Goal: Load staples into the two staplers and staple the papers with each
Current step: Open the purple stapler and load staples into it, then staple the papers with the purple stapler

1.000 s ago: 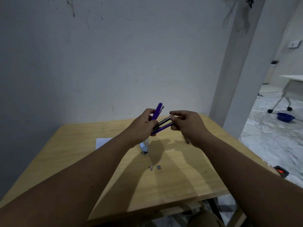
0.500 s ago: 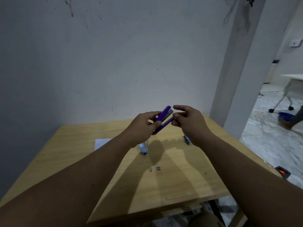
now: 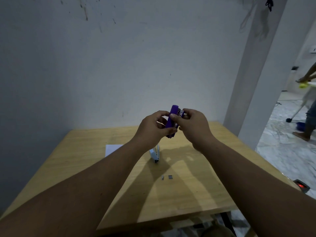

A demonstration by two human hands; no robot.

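Left hand (image 3: 154, 128) grips the purple stapler (image 3: 172, 121) upright above the counter (image 3: 89, 151), right hand (image 3: 191, 124) pinching its top end. No brand or writing is readable on it.

You will find no lettering, label, brand or number that can be read anywhere in this view. The purple stapler (image 3: 172, 121) shows only plain plastic and metal, and the white stapler (image 3: 155, 153) on the bench (image 3: 188, 194) bears no mark you could make out. The sheet of paper (image 3: 112, 149) looks blank.
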